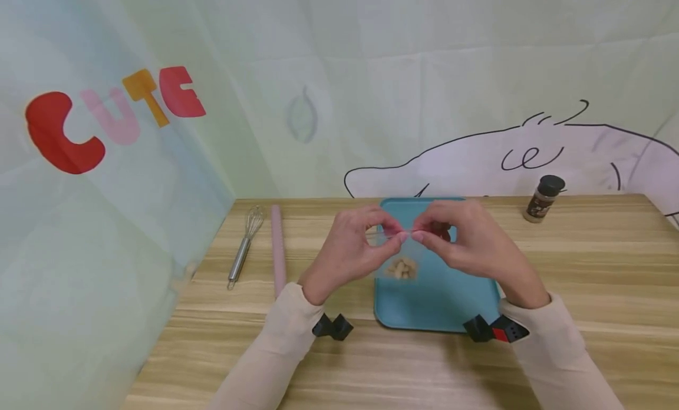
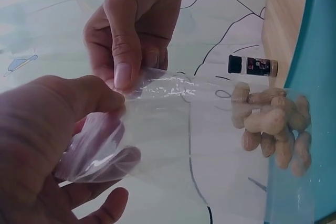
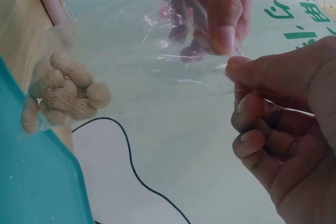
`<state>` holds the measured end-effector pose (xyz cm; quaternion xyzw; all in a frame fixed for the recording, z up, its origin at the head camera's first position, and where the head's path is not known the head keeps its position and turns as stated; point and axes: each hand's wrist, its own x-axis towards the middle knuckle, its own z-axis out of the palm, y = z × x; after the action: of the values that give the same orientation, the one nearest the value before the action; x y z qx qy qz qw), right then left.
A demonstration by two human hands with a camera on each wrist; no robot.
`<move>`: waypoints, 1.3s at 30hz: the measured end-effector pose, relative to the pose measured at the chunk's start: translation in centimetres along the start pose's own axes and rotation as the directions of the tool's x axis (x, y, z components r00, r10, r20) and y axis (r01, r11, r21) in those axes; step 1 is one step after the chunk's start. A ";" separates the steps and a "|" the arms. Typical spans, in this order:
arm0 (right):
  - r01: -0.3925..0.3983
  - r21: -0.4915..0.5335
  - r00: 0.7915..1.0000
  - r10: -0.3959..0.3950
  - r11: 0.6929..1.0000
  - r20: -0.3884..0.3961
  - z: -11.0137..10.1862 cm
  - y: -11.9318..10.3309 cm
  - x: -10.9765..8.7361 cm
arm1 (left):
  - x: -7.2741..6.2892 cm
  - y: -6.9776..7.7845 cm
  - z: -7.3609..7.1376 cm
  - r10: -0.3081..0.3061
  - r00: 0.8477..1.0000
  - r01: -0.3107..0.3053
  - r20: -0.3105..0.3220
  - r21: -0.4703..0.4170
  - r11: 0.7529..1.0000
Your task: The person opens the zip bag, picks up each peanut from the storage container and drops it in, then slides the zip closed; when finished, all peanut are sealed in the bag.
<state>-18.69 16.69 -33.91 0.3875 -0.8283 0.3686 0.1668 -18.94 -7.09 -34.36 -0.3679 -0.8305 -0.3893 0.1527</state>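
Head view: You hold a clear plastic bag up over the blue tray with both hands. Your left hand and right hand each pinch the top edge of the bag between thumb and forefinger, fingertips nearly touching. The peanuts hang at the bottom of the bag, below your fingers; the high grip likely keeps them settled away from the opening. A whisk and a pink rolling pin lie side by side on the wooden table, well apart to your left. A spice jar stands upright at the far right.

Left wrist view: Your left hand has its thumb pressed on one side of the bag mouth, fingers curled behind the film. The right hand pinches the edge just beside it. The peanuts sit at the far end of the bag, well clear of both grips.

Right wrist view: Your right hand pinches the bag edge, remaining fingers curled. The left hand grips the edge from above. The peanuts rest in the lower corner of the bag, near the tray rim.
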 end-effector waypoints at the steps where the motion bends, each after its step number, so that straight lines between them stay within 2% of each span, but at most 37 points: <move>1: 0.001 -0.002 1.000 -0.001 1.000 0.001 -0.1 0.0 0.0 | 0.0 0.0 -0.1 -0.003 1.000 0.003 0.003 -0.003 1.000; 13: 0.029 0.027 0.999 -0.029 0.999 -0.018 -1.4 -0.1 -0.4 | 0.0 0.3 -0.5 0.013 1.000 -0.013 0.013 0.014 1.000; 22: -0.005 -0.010 0.999 0.005 1.000 -0.035 -2.3 0.3 -0.7 | 0.1 0.2 -0.8 0.014 1.000 -0.014 -0.006 -0.016 1.000; 39: -0.049 -0.048 0.997 0.046 0.998 -0.064 -3.5 0.4 -1.4 | 0.0 0.2 -1.3 0.018 0.999 -0.018 -0.030 0.002 1.000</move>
<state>-18.19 20.18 -32.52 0.3518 -0.8405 0.3638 0.1936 -18.84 -7.97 -33.36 -0.3695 -0.8250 -0.3928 0.1692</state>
